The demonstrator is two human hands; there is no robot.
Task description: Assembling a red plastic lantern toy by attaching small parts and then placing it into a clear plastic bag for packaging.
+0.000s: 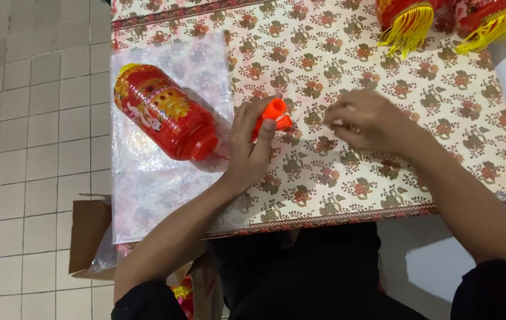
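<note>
Red lantern (164, 112), cylindrical, glossy, gold-printed, lying on its side on a clear crinkly plastic sheet (146, 184) at the left of the table; long axis running diagonally, yellow-rimmed end up-left, plain red end cap down-right toward the left hand. Underneath it all, a floral tablecloth (383, 65), cream with red and green flower motifs and a patterned border along the near edge. Off to the left, pale square floor tiles (21, 118). Below the table edge, an open brown cardboard box (87, 234) with more plastic spilling from it. At the top right, two more red lanterns with yellow tassel fringes (410, 26), well apart from the hands. Nothing lying between the hands and the lantern.

Left hand (250, 148) just beside the lantern's red end, fingers wrapped around a small orange plastic piece (273, 112), thumb pressed on its front, piece pointing up and slightly right. Right hand (365, 118) resting on the cloth near the orange piece, fingers curled together at the tips; whether pinching something, impossible to tell from here.
</note>
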